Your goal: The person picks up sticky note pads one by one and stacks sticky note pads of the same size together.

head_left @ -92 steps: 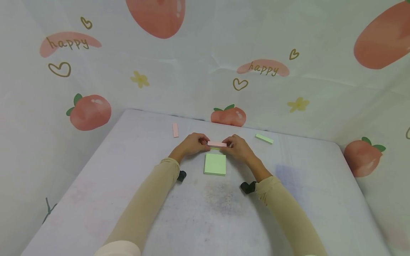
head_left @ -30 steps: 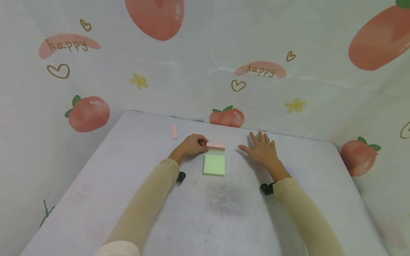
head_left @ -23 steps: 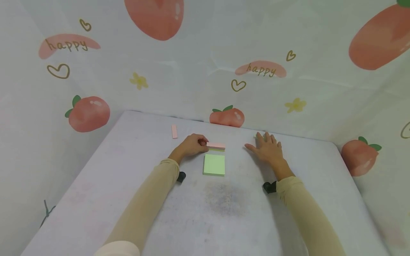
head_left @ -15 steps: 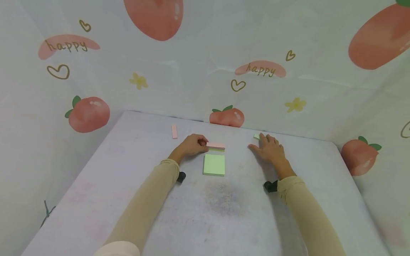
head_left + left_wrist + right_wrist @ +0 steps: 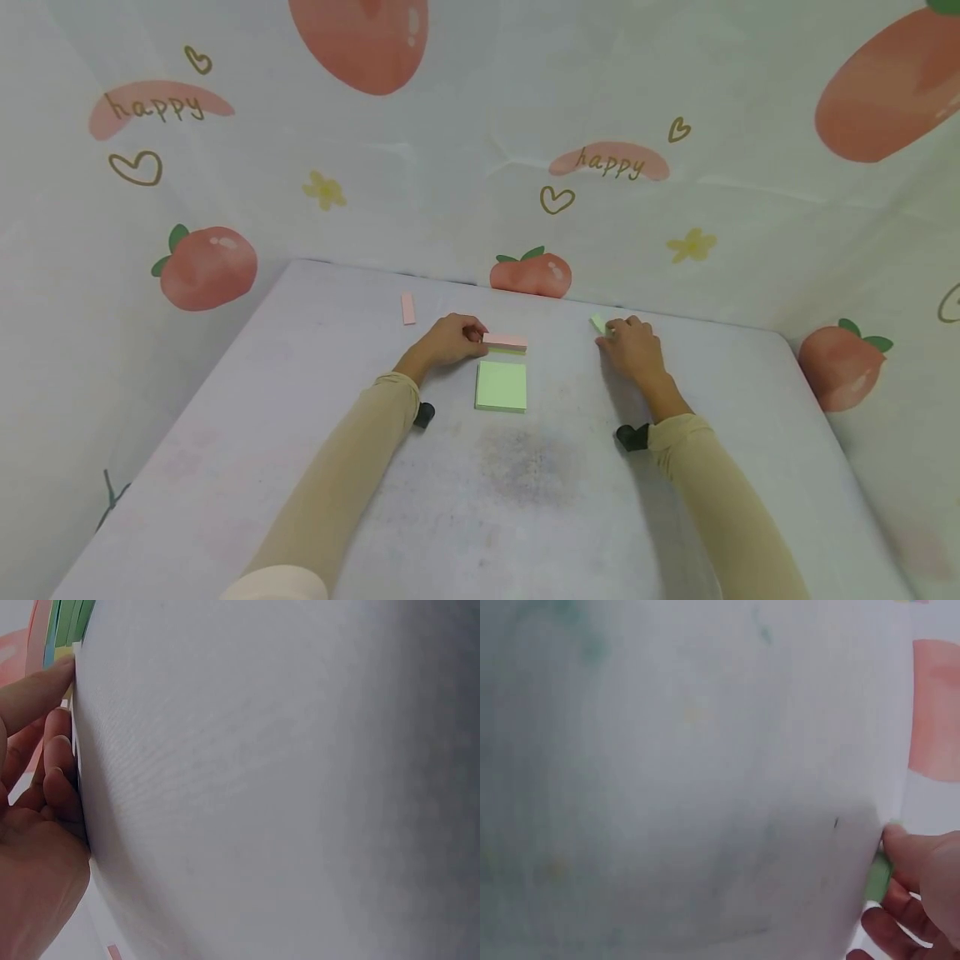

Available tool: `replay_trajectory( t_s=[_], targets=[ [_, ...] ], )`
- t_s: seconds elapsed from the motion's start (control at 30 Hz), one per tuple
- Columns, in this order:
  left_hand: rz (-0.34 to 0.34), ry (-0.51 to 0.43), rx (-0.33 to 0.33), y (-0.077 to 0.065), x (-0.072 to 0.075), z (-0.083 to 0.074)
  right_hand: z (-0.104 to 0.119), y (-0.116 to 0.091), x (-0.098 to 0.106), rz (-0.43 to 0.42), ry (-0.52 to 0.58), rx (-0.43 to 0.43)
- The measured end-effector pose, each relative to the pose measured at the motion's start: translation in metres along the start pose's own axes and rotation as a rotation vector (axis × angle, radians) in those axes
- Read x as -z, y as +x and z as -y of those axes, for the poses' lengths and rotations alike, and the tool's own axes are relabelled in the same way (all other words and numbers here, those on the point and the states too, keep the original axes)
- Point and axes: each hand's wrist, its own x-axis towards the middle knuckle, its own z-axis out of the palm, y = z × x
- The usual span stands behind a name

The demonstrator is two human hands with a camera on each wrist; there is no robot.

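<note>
My left hand pinches the left end of a small stack of narrow sticky-note strips, pink on top with yellow below. In the left wrist view, the thumb lies against the yellow layer. Over at the right, my right hand grips a narrow green sticky-note pad between thumb and fingers; the right wrist view shows the green pad low against the table, its rest hidden by the hand. Just in front of the pink-topped stack lies a square green sticky-note pile.
A single pink strip pad lies at the back left of the white-covered table. Behind the table's rear edge hangs a white fruit-print curtain. Black wrist cameras sit under both sleeves.
The right hand has left the pink-topped stack, moved right with spread fingers over the green strip pad, then closed on it and turned it. The left hand stays on the stack.
</note>
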Motion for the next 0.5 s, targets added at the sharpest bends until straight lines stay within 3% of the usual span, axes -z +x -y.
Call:
replay_trajectory(
  t_s=[0.23,0.5],
  targets=[
    [-0.007,0.001,0.009,-0.001,0.000,-0.001,0.008,0.001,0.003,0.039,0.053,0.020],
    [-0.009,0.006,-0.002,0.000,0.000,-0.001,0.012,0.002,0.006,0.034,0.202,0.047]
  ],
)
